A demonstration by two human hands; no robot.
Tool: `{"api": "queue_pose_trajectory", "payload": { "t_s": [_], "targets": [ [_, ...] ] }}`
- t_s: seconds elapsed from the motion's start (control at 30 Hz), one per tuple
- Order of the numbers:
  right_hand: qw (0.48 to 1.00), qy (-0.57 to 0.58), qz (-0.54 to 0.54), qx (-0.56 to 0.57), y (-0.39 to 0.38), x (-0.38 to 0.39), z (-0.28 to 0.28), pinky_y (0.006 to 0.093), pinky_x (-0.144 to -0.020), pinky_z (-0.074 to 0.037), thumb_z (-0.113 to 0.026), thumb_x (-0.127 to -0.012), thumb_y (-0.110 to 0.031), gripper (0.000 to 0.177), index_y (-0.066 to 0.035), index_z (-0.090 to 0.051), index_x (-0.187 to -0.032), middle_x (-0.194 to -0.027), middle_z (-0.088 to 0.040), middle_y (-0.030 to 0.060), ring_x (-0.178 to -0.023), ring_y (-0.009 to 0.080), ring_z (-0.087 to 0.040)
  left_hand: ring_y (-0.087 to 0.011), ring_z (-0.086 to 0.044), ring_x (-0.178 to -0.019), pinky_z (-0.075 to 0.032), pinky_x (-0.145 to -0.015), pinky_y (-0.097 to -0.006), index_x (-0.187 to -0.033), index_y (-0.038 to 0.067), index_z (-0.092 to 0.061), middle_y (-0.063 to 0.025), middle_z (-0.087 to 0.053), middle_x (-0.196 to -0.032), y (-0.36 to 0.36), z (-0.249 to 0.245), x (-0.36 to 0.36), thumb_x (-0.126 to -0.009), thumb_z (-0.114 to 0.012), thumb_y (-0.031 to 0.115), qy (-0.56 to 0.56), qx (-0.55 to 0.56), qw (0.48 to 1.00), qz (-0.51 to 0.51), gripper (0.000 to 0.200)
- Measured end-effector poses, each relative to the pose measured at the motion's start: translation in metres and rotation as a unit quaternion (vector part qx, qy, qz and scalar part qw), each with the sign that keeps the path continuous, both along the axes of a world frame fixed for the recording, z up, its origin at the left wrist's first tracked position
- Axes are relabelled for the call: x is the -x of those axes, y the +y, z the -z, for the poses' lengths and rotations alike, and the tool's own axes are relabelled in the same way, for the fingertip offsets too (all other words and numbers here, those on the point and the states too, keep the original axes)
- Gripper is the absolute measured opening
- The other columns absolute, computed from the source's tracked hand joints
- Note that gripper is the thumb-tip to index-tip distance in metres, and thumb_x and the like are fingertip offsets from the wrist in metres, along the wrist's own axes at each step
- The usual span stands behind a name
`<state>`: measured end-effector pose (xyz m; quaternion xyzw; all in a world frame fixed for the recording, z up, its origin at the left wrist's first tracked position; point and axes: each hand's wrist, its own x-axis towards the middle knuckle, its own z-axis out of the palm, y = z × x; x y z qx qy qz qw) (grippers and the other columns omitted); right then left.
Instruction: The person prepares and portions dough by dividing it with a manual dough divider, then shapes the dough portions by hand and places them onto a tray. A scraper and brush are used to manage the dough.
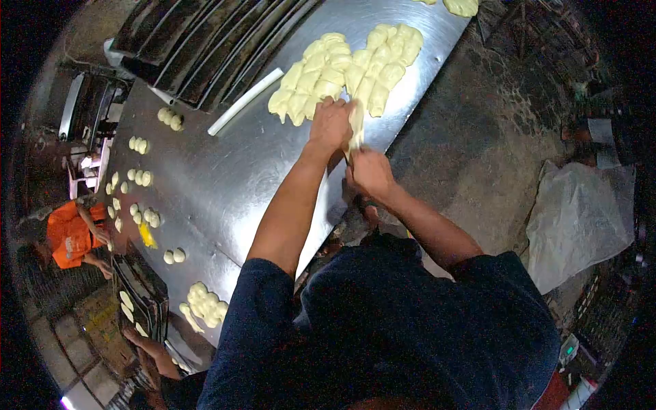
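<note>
A pale strip of dough [356, 128] runs between my two hands over the edge of the metal table. My left hand [332, 124] is closed on its upper part, beside the larger dough pieces. Lower down, my right hand [372, 173] closes round the other end, just past the table edge. Right beyond my left hand lie two clusters of dough lumps, the left cluster [316, 76] and the right cluster [387, 60], almost touching each other. Some fingertips of both hands are hidden.
A white rod [244, 101] lies on the metal table [198, 171] near stacked dark trays [205, 41]. Small dough balls [143, 178] and another dough cluster [205, 304] sit leftward. A person in orange [68, 232] works at the far side; another person's arm [154, 352] reaches toward a tray.
</note>
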<state>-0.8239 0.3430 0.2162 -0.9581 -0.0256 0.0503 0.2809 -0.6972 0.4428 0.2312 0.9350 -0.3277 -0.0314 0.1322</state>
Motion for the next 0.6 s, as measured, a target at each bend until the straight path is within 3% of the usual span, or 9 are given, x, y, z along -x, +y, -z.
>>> {"api": "queue_pose_trajectory", "payload": {
  "t_s": [0.1, 0.13, 0.23, 0.3, 0.37, 0.43, 0.5, 0.57, 0.6],
  "targets": [
    [0.986, 0.14, -0.086, -0.015, 0.029, 0.026, -0.028, 0.0481, -0.073, -0.054, -0.064, -0.072, -0.019, 0.017, -0.003, -0.068, -0.076, -0.073, -0.066, 0.0198, -0.073, 0.0372, -0.067, -0.0315, -0.055, -0.103, -0.042, -0.093, -0.0411, -0.109, 0.008, -0.07, -0.0123, -0.065, -0.099, 0.036, -0.012, 0.025, -0.07, -0.062, 0.009, -0.025, 0.06, 0.998, -0.022, 0.039],
    [0.978, 0.095, -0.181, -0.05, 0.041, 0.036, -0.024, 0.0464, -0.073, -0.054, -0.065, -0.071, -0.019, 0.015, -0.006, -0.07, -0.073, -0.07, -0.066, 0.0179, -0.072, 0.036, -0.068, -0.0318, -0.057, -0.099, -0.042, -0.093, -0.0416, -0.102, 0.007, -0.072, -0.0127, -0.065, -0.092, 0.056, -0.01, 0.039, -0.068, -0.062, 0.008, -0.07, 0.119, 0.99, -0.039, 0.036],
    [0.895, 0.19, -0.28, -0.292, 0.092, 0.048, -0.049, 0.0457, -0.064, -0.052, -0.067, -0.073, -0.028, 0.03, 0.002, -0.068, -0.068, -0.063, -0.063, 0.022, -0.06, 0.0364, -0.065, -0.0342, -0.06, -0.085, -0.045, -0.088, -0.0434, -0.09, 0.007, -0.073, -0.015, -0.065, -0.081, 0.137, -0.002, 0.084, -0.064, -0.061, 0.006, -0.023, 0.188, 0.97, -0.15, 0.028],
    [0.892, 0.137, -0.277, -0.33, 0.113, 0.036, -0.076, 0.0385, -0.061, -0.051, -0.072, -0.072, -0.024, 0.025, -0.001, -0.063, -0.066, -0.068, -0.064, 0.0193, -0.063, 0.0303, -0.065, -0.0369, -0.062, -0.085, -0.049, -0.081, -0.045, -0.085, 0.005, -0.072, -0.017, -0.067, -0.082, 0.217, 0.019, 0.126, -0.065, -0.06, 0.006, 0.034, 0.221, 0.94, -0.259, 0.023],
    [0.884, 0.098, -0.203, -0.41, 0.115, 0.016, -0.064, 0.04, -0.061, -0.05, -0.07, -0.074, -0.017, 0.019, -0.003, -0.061, -0.065, -0.066, -0.06, 0.0157, -0.065, 0.0311, -0.063, -0.0378, -0.063, -0.077, -0.05, -0.071, -0.0424, -0.086, 0.0, -0.07, -0.0183, -0.065, -0.08, 0.292, 0.009, 0.195, -0.068, -0.06, 0.011, -0.018, 0.201, 0.883, -0.423, 0.024],
    [0.94, -0.001, -0.153, -0.305, 0.085, -0.002, -0.03, 0.0426, -0.058, -0.046, -0.07, -0.072, -0.01, 0.014, -0.003, -0.058, -0.067, -0.067, -0.054, 0.0126, -0.067, 0.0331, -0.057, -0.0325, -0.055, -0.063, -0.044, -0.06, -0.0408, -0.077, -0.005, -0.064, -0.0186, -0.06, -0.072, 0.342, 0.0, 0.281, -0.077, -0.058, 0.026, -0.074, 0.223, 0.823, -0.518, 0.032],
    [0.976, -0.102, -0.12, -0.153, 0.059, 0.01, 0.004, 0.045, -0.065, -0.042, -0.067, -0.068, -0.007, 0.012, -0.005, -0.057, -0.074, -0.079, -0.052, 0.0116, -0.077, 0.0315, -0.053, -0.0329, -0.055, -0.076, -0.043, -0.068, -0.0446, -0.08, -0.004, -0.063, -0.0223, -0.059, -0.082, 0.371, 0.042, 0.376, -0.085, -0.054, 0.037, 0.071, 0.261, 0.745, -0.609, 0.042],
    [0.977, -0.181, -0.106, -0.031, 0.082, 0.032, 0.022, 0.0443, -0.074, -0.039, -0.063, -0.068, -0.005, 0.016, -0.008, -0.059, -0.083, -0.098, -0.051, 0.0116, -0.092, 0.0291, -0.051, -0.0352, -0.051, -0.097, -0.038, -0.08, -0.0495, -0.094, -0.001, -0.062, -0.0232, -0.057, -0.101, 0.31, 0.056, 0.395, -0.09, -0.049, 0.049, -0.164, 0.027, 0.799, -0.578, 0.051],
    [0.972, -0.162, -0.165, -0.032, 0.102, 0.035, 0.017, 0.0451, -0.078, -0.037, -0.061, -0.068, -0.005, 0.02, -0.01, -0.061, -0.088, -0.102, -0.051, 0.0117, -0.096, 0.0291, -0.051, -0.0352, -0.051, -0.097, -0.038, -0.08, -0.0495, -0.094, -0.001, -0.062, -0.0232, -0.057, -0.101, 0.314, 0.054, 0.396, -0.09, -0.049, 0.049, -0.178, 0.023, 0.781, -0.598, 0.051]
  ]
}}
